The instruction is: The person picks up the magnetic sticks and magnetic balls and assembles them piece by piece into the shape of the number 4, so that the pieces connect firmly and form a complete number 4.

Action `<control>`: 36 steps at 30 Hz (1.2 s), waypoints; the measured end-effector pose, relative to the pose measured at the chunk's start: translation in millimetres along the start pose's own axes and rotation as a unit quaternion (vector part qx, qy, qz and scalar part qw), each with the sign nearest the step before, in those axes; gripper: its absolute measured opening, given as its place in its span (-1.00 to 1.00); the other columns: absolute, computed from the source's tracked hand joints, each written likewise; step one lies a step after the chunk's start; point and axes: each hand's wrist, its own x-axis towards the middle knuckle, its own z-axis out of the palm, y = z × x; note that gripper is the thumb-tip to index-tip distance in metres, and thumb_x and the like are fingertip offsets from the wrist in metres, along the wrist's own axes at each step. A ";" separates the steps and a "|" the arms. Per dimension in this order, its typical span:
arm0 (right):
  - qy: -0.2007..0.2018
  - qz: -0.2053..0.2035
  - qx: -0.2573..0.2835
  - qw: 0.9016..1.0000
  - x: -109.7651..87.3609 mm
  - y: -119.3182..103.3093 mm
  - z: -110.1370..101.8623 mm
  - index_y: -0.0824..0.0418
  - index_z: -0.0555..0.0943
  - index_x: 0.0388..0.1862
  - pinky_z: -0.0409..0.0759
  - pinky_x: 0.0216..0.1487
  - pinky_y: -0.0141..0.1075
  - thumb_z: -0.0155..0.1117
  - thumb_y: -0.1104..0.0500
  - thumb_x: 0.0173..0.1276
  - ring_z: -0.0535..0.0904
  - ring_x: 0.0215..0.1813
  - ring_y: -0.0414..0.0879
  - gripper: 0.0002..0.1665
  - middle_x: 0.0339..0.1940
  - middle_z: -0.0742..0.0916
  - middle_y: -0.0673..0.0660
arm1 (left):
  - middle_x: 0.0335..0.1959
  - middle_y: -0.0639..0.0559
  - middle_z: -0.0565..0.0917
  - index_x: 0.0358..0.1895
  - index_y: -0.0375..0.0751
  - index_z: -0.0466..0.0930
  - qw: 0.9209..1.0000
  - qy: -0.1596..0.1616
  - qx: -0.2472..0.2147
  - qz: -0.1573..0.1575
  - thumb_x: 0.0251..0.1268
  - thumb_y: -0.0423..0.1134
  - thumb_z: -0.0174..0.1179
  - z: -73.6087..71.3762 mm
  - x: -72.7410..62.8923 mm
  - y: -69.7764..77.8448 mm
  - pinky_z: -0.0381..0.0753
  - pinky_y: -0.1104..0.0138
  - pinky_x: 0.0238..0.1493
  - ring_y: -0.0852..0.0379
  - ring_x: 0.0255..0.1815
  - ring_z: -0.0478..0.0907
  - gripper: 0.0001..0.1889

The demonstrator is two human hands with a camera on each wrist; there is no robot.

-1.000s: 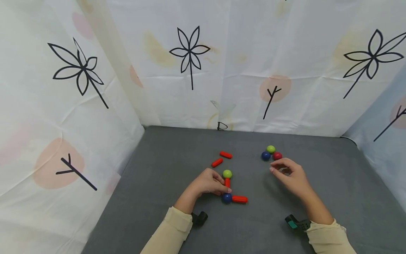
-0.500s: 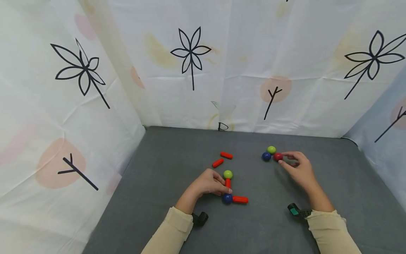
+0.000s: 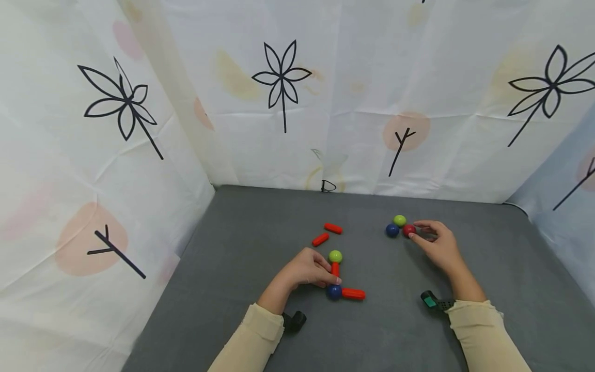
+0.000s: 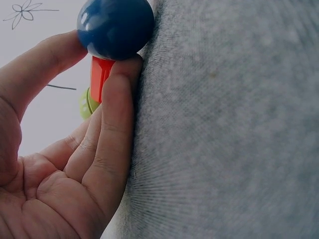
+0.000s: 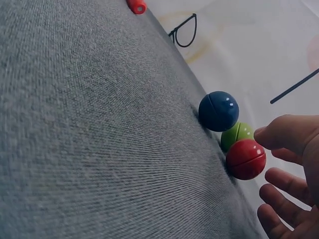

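Observation:
My left hand [image 3: 304, 268] pinches a blue ball [image 4: 115, 27] between thumb and fingertips, low over the grey table. A red rod [image 4: 100, 78] joins this ball to a light green ball [image 3: 335, 256] beyond it. Another red rod [image 3: 354, 294] points right from the blue ball. On the far right my right hand [image 3: 438, 247] reaches to a red ball [image 5: 245, 159], its thumb and fingers spread loosely around the near side, fingertips close by it. A second blue ball [image 5: 219, 111] and a second green ball [image 5: 237, 136] sit beside the red one.
Two loose red rods [image 3: 321, 239] lie beyond the left hand on the grey tabletop [image 3: 260, 217]. A white patterned cloth [image 3: 223, 129] rises along the table's back edge and both sides. Each wrist wears a dark strap with a camera.
The right hand has moved slightly forward and right, its fingers coming round the red ball. The left hand keeps its hold on the joined pieces.

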 end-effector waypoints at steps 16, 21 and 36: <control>0.000 0.004 0.002 1.000 5.9 6.2 6.1 0.38 0.65 0.24 0.43 -0.12 -0.70 0.43 0.13 0.51 0.46 0.00 -0.49 -0.55 0.18 0.68 0.42 | -0.35 -0.07 0.81 -0.26 -0.24 0.78 1.000 0.002 -0.002 -0.004 -0.02 -0.26 0.71 0.2 0.6 -0.4 0.83 0.21 -0.25 0.05 -0.40 0.81 -0.69; 0.000 0.009 0.008 1.000 7.4 5.8 6.6 0.38 0.64 0.23 0.48 -0.19 -0.63 0.45 0.14 0.49 0.43 -0.10 -0.61 -0.54 0.16 0.70 0.43 | -0.36 -0.07 0.81 -0.28 -0.23 0.79 1.000 0.002 -0.002 -0.004 -0.01 -0.26 0.71 -0.2 1.1 -1.2 0.83 0.21 -0.26 0.06 -0.40 0.80 -0.71; 0.009 0.020 0.001 1.000 3.8 3.2 1.7 0.34 0.67 0.18 0.50 -0.19 -0.65 0.48 0.12 0.48 0.53 -0.08 -0.44 -0.58 0.12 0.73 0.39 | -0.34 -0.06 0.80 -0.27 -0.22 0.79 1.000 0.005 0.005 -0.012 -0.01 -0.24 0.71 0.8 0.0 2.0 0.81 0.22 -0.26 0.06 -0.42 0.80 -0.70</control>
